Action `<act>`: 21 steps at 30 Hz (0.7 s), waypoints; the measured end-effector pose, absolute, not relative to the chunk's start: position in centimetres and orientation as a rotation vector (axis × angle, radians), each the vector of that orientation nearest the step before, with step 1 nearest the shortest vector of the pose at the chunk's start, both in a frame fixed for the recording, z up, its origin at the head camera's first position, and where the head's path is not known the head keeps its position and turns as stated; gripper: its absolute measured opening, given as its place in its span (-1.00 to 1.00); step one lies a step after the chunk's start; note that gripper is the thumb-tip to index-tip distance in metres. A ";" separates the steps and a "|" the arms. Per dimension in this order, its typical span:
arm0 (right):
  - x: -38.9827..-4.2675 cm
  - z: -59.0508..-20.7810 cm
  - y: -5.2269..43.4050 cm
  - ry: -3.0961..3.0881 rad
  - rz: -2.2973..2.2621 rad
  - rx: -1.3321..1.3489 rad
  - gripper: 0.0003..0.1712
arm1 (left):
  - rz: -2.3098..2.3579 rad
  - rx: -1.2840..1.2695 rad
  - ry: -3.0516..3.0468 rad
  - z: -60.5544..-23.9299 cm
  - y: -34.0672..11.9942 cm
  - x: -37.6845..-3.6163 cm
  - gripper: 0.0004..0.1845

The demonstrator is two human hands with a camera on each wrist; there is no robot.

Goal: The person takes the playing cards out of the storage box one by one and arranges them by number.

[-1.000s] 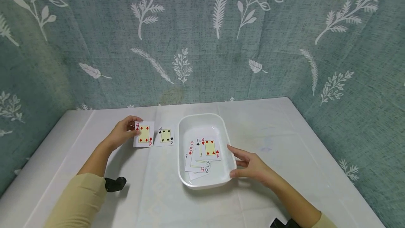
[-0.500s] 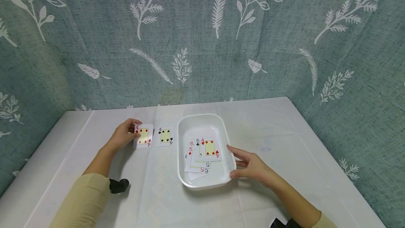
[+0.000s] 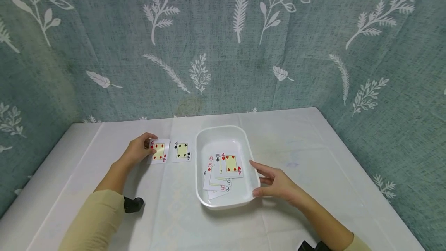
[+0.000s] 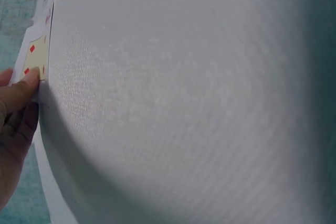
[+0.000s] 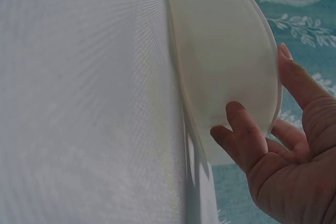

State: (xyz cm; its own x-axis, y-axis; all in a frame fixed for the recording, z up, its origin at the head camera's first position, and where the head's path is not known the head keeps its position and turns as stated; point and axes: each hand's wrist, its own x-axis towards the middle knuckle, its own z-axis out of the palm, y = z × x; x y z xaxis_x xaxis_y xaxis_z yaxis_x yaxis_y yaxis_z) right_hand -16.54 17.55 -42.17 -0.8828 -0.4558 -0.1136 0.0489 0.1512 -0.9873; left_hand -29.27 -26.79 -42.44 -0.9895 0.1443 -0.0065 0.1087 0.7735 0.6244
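Observation:
My left hand pinches a four of diamonds card by its left edge, low over the cloth; whether the card lies fully flat I cannot tell. In the left wrist view the thumb lies on the face of this four of diamonds. Just right of it a four of spades card lies face up on the table. My right hand holds the right side of a white plastic tray. In the right wrist view its fingertips press the outer wall, and another finger reaches the rim.
Inside the tray several cards overlap face up, with a four of hearts on top and fives and sixes under it. A white cloth covers the table. Patterned green fabric hangs behind and at both sides.
The left hand has come slightly down and nearer with the four of diamonds, which looks lower and flatter. The left forearm has shifted right. The right hand and tray stay still.

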 end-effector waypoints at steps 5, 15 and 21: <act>-16.4 -42.3 17.5 2.038 -1.776 -0.381 0.03 | 1.037 0.184 2.887 -42.9 -27.1 -29.1 -0.51; -16.5 -42.4 17.6 2.001 -1.813 -0.401 0.05 | 1.048 0.149 2.931 -43.0 -27.4 -28.7 -0.48; -16.5 -42.2 17.6 2.015 -1.807 -0.395 0.06 | 1.132 0.266 2.981 -42.8 -27.1 -28.5 -0.45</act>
